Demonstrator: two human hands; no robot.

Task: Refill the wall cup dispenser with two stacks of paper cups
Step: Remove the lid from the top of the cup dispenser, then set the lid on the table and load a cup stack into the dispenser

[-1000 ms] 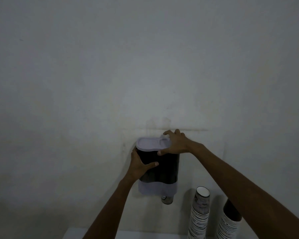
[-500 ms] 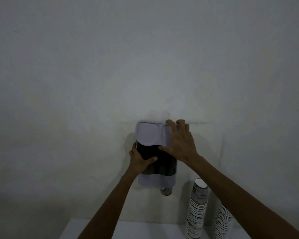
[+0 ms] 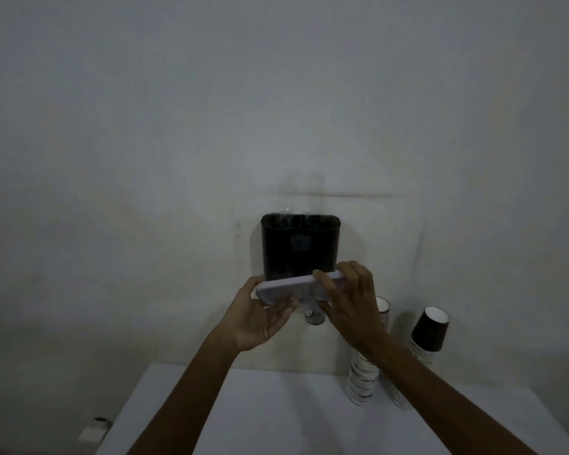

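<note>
- I have the lid (image 3: 298,288) off the dispenser (image 3: 301,246); it sits in both my hands, held flat in front of the dispenser's lower part.
- My left hand (image 3: 260,318) cups the lid's left end from below, palm up, fingers curled around its edge.
- My right hand (image 3: 349,300) clamps the right end, fingers over the top and thumb underneath.
- The dispenser hangs on the wall (image 3: 276,110) with its top open; its dark body is too dim for me to tell whether any cups are inside.
- Neither stack is loaded: the near stack of cups (image 3: 363,377) and the far stack of cups (image 3: 429,336) stand on the white table (image 3: 276,408), right of the dispenser, both untouched.
- So I judge only the opening step done. Left to do: put the lid down, feed in both stacks, and close the top.
</note>
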